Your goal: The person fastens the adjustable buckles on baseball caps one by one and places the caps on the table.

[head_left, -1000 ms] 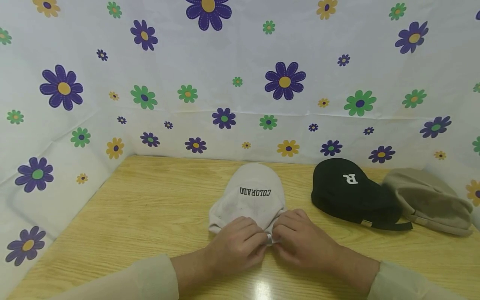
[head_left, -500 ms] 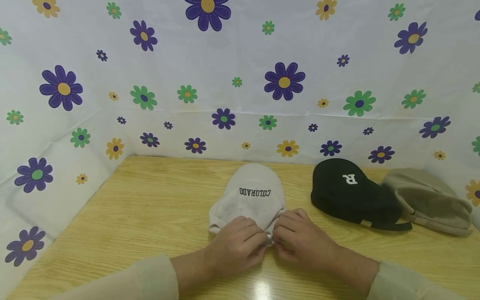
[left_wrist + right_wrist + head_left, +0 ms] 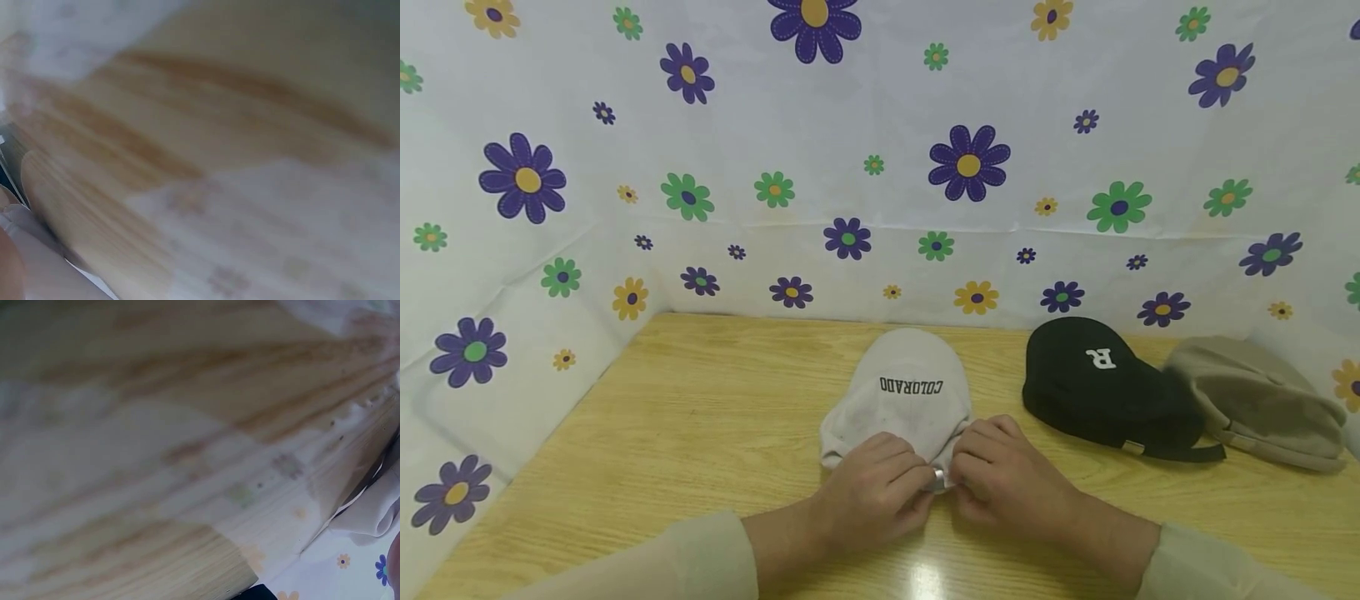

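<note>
A light grey baseball cap (image 3: 917,417) with dark "COLORADO" lettering, upside down from here, lies at the middle of the table in the head view. Its back strap, with a small metal buckle (image 3: 937,479), faces me. My left hand (image 3: 876,492) pinches the strap just left of the buckle, fingers curled. To the buckle's right, my right hand (image 3: 1007,479) pinches the strap end. The fingertips partly hide the strap. Pale cap fabric (image 3: 374,515) shows at the right edge of the right wrist view; both wrist views are largely blurred.
A black cap (image 3: 1075,400) with a white R lies right of my right hand. Beside it sits a khaki cap (image 3: 1262,400), partly overlapped. A flower-print sheet (image 3: 880,100) hangs behind the wooden table (image 3: 700,400) and along its sides.
My right fingers have shifted very slightly to the right, away from the buckle. The left hand keeps its hold, and the caps lie essentially as before.
</note>
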{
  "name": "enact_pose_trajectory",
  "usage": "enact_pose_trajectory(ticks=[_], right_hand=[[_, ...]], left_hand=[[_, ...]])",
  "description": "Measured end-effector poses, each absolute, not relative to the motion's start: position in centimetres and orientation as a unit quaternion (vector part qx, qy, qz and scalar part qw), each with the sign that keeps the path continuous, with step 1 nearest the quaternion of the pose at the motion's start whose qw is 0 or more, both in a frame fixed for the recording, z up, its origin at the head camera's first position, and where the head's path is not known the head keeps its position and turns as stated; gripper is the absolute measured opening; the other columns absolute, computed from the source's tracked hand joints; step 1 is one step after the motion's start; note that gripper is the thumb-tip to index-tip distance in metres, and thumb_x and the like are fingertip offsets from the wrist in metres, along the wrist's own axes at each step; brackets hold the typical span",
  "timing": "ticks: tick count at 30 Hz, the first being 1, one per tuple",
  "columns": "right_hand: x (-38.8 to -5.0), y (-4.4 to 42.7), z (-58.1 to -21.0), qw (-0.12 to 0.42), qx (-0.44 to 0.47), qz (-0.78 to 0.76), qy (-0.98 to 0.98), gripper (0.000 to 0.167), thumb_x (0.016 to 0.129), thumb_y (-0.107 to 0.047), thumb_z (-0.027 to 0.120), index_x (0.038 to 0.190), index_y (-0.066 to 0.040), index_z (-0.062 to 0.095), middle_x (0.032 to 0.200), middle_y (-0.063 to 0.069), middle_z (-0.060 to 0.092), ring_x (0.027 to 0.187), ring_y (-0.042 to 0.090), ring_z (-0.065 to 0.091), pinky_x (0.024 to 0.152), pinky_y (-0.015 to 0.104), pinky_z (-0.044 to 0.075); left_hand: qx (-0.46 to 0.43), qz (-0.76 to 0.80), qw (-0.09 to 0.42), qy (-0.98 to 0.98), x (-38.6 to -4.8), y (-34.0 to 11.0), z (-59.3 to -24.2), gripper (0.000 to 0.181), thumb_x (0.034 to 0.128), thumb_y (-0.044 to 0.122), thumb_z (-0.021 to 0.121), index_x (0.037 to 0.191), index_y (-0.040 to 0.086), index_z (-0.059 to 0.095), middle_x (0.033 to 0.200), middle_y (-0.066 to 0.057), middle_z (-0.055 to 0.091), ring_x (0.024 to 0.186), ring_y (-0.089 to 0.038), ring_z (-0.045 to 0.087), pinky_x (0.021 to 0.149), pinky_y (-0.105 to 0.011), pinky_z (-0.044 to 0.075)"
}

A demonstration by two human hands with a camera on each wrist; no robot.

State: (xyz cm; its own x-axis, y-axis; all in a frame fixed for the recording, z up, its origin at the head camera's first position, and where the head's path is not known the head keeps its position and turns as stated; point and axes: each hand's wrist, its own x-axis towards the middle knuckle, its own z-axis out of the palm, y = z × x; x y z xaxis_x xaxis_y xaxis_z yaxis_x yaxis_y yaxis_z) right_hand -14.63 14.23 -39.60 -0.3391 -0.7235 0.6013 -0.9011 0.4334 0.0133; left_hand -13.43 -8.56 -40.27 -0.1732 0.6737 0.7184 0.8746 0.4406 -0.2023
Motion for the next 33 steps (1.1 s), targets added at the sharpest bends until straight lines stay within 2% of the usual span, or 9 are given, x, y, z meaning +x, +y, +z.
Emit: enact_pose_trajectory(ticks=[9,17,33], right_hand=[[-14.56,14.32,-39.45,0.283,0.488,0.152,-0.812,0.019,0.069,-0.012,0.069,0.072,-0.02,0.052,0.083,-0.01,0.053,0.086,0.009,0.053,0.08,0.029,0.037],[-14.78,14.57,-39.6,0.297,0.477,0.145,-0.814,0.014,0.068,-0.015,0.062,0.071,-0.02,0.049,0.077,-0.01,0.047,0.081,0.011,0.05,0.079,0.03,0.037],[-14.68,14.62,-39.55,0.319,0.439,0.139,-0.828,0.012,0.068,-0.016,0.059,0.068,-0.019,0.047,0.072,-0.008,0.045,0.075,0.013,0.049,0.073,0.031,0.037]], left_hand=[[-0.507,-0.138,0.387,-0.758,-13.48,-8.68,-40.2,0.013,0.0735,0.014,0.074,0.086,0.012,0.07,0.081,0.005,0.069,0.075,-0.008,0.062,0.076,-0.021,0.05],[-0.505,-0.148,0.386,-0.758,-13.61,-8.71,-40.19,0.015,0.0713,0.012,0.075,0.085,0.012,0.068,0.08,0.005,0.069,0.075,-0.008,0.062,0.076,-0.021,0.05],[-0.496,-0.144,0.397,-0.759,-13.64,-8.9,-40.16,0.017,0.0693,0.011,0.073,0.087,0.012,0.071,0.08,0.006,0.069,0.075,-0.009,0.062,0.076,-0.023,0.051]])
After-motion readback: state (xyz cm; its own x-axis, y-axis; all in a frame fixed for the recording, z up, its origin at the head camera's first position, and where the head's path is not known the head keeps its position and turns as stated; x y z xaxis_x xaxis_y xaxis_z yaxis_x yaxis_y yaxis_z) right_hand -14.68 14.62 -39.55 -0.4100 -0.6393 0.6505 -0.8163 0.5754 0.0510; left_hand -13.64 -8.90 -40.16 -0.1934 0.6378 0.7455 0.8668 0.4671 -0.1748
